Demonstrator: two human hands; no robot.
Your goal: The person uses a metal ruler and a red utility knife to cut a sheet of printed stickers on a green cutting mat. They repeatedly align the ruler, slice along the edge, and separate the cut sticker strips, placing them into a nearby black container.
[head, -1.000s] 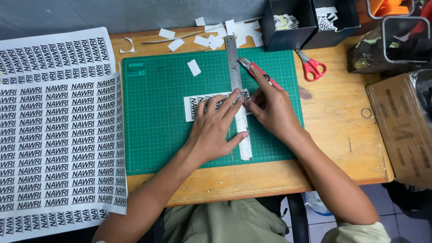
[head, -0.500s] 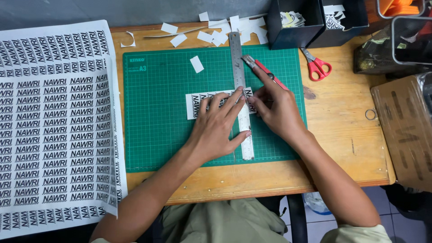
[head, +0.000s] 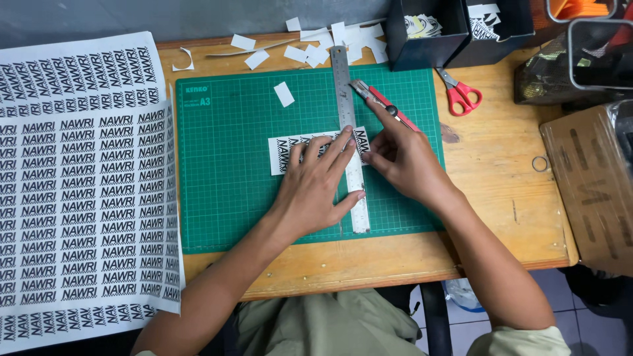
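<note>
On the green cutting mat (head: 224, 198), the left hand (head: 316, 188) lies flat, fingers spread, pinning the steel ruler (head: 349, 132) across a printed paper strip (head: 287, 148). The right hand (head: 402, 158) is closed around a red utility knife (head: 386, 105), blade apparently at the ruler's far end. Cut scraps (head: 316, 46) lie beyond the mat; uncut printed sheets (head: 79, 198) remain left of it.

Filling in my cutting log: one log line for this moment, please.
left hand: pressing steel ruler on printed strip | right hand: holding red utility knife | surface: green cutting mat
</note>
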